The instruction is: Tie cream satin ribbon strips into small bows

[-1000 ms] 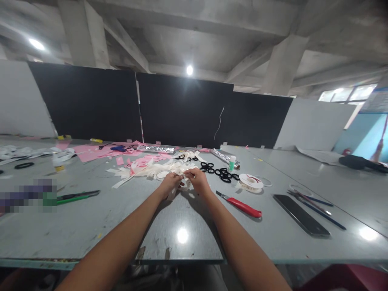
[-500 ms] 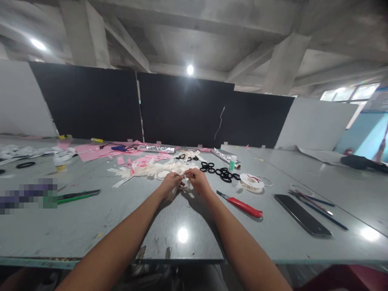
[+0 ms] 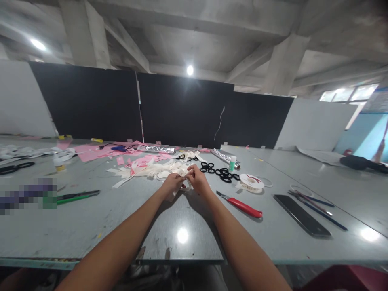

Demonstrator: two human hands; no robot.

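Two hands (image 3: 184,181), one red knife (image 3: 241,205), one phone (image 3: 301,220), one ribbon spool (image 3: 251,181)

Black wall panels (image 3: 182,109), seemingly concrete ceiling (image 3: 194,28)

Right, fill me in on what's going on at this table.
A person sits at a grey table with both hands together, the left hand and right hand pinching a small piece of cream ribbon between the fingertips. Just beyond lies a heap of cream ribbon scraps and pink paper, then black rings. To the right lie a red-handled cutter, a ribbon spool and a phone.
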